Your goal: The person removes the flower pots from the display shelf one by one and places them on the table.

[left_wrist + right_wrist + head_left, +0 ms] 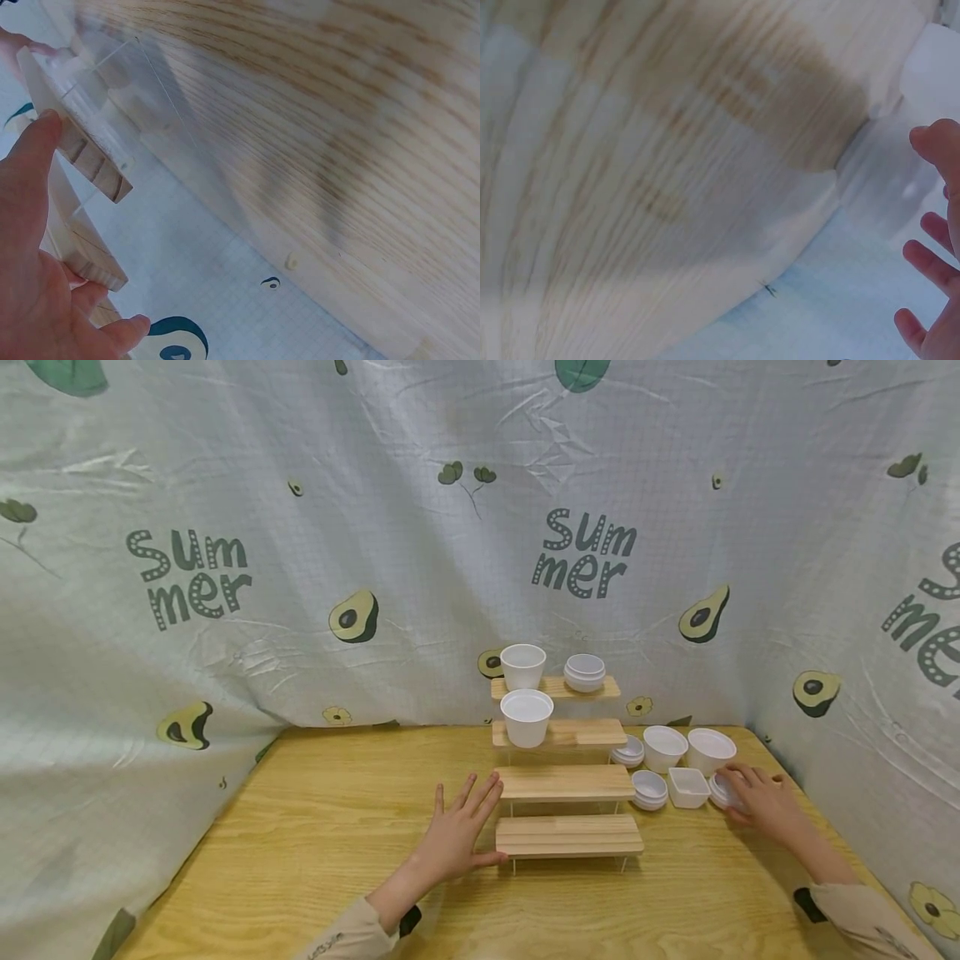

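Note:
A four-step wooden display stand [566,835] with clear supports stands on the table. My left hand [453,839], fingers spread, touches the left ends of its two lower steps; in the left wrist view the thumb lies against one plank [94,161] and fingers against another. On the top step are a white cup [522,667] and a low round white container [585,673]. Another white cup [527,718] sits on the second step, at its left. My right hand [765,802] reaches over a low round white container [720,792], partly hidden by the fingers. In the right wrist view those fingers are apart.
Right of the stand, on the table [337,827], are two white cups [664,748], a square white container [687,787] and low round containers [649,790]. A patterned avocado sheet [420,568] hangs behind and at both sides.

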A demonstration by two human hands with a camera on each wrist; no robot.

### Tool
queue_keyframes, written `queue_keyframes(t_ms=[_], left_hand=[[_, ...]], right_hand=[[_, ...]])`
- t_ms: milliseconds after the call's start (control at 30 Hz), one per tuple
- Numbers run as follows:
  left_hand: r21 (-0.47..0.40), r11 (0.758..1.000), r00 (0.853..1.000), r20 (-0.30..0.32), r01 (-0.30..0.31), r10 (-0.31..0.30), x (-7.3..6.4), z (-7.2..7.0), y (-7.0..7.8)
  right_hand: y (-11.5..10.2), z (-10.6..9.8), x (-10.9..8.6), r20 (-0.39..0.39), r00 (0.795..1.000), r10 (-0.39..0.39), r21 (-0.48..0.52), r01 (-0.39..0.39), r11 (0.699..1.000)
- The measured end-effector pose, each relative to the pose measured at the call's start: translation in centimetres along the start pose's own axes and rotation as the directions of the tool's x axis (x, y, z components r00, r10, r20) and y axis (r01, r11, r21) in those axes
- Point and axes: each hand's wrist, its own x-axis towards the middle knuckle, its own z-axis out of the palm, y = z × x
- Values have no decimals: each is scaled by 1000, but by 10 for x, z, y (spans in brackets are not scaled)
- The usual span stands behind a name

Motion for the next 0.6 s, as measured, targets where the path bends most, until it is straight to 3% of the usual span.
queue_keyframes(t_ms=[400, 600], left_hand=[[5, 1000, 1000, -8, 0, 0, -1, -1, 0], [-5, 1000, 1000, -6, 1, -1, -1, -2, 0]], right_hand=[[0, -13, 2, -188, 978, -93, -39, 88, 995], [-6, -24, 10, -226, 966, -123, -25, 120, 992]])
